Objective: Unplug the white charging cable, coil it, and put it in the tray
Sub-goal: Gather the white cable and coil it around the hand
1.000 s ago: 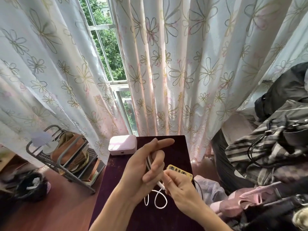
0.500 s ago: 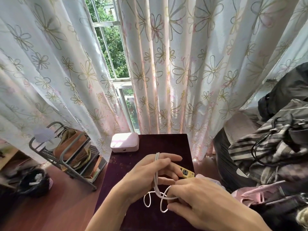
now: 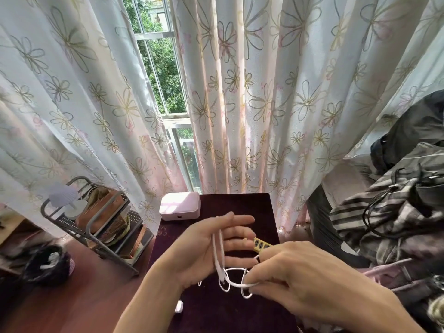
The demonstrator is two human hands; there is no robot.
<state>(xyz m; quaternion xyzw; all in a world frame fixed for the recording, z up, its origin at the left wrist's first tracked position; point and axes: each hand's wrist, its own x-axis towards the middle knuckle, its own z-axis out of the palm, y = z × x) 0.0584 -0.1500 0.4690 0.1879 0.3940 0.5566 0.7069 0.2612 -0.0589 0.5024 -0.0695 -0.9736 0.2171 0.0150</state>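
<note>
The white charging cable (image 3: 219,258) is looped around the palm of my left hand (image 3: 204,248), which is held flat with its fingers stretched out to the right over the dark purple table (image 3: 240,205). My right hand (image 3: 310,282) pinches a strand of the cable low down at the loops. One white plug end (image 3: 179,306) hangs below my left wrist. A small yellow object (image 3: 260,243) with dark holes shows between my two hands. No tray is plainly visible.
A pale pink box (image 3: 180,205) sits at the table's far left corner. A grey metal rack (image 3: 96,224) with books stands left on the floor, beside a dark basket (image 3: 46,265). Clothes and bags (image 3: 396,212) pile up on the right. Flowered curtains (image 3: 264,92) hang behind.
My left hand has flattened, fingers pointing right. My right hand has moved toward me and down, drawing the cable around the left palm. The view has tilted slightly.
</note>
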